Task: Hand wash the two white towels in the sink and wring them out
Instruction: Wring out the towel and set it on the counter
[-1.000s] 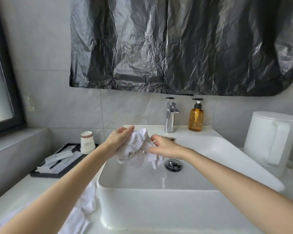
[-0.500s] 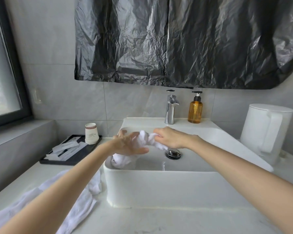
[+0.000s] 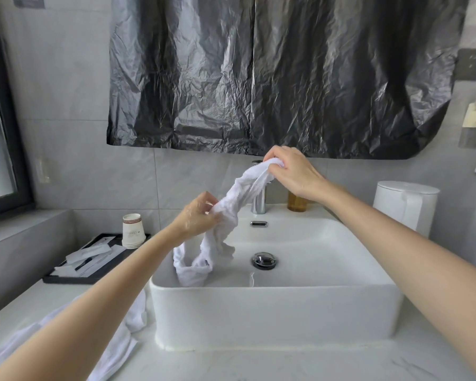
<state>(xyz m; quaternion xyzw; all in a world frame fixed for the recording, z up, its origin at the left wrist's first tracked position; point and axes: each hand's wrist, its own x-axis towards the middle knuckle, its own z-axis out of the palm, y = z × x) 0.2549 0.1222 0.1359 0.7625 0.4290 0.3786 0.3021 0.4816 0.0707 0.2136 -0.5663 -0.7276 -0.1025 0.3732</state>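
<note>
A wet white towel (image 3: 239,193) is stretched slantwise above the white sink (image 3: 275,306). My right hand (image 3: 291,171) grips its upper end, raised in front of the faucet. Lower and to the left, my left hand (image 3: 198,218) grips the towel's middle. The towel's loose end hangs down into the left side of the basin. A second white towel (image 3: 121,345) lies crumpled on the counter left of the sink, partly hidden by my left forearm.
The chrome faucet (image 3: 259,202) and an amber soap bottle (image 3: 296,204) stand behind the basin, partly hidden. The drain plug (image 3: 264,261) sits mid-basin. A paper cup (image 3: 133,231) and black tray (image 3: 85,266) are at left, a white kettle (image 3: 406,206) at right.
My right hand has lifted its end of the towel up and right, pulling the bunched towel out long. My left hand stays low on its middle; the loose end now hangs into the basin.
</note>
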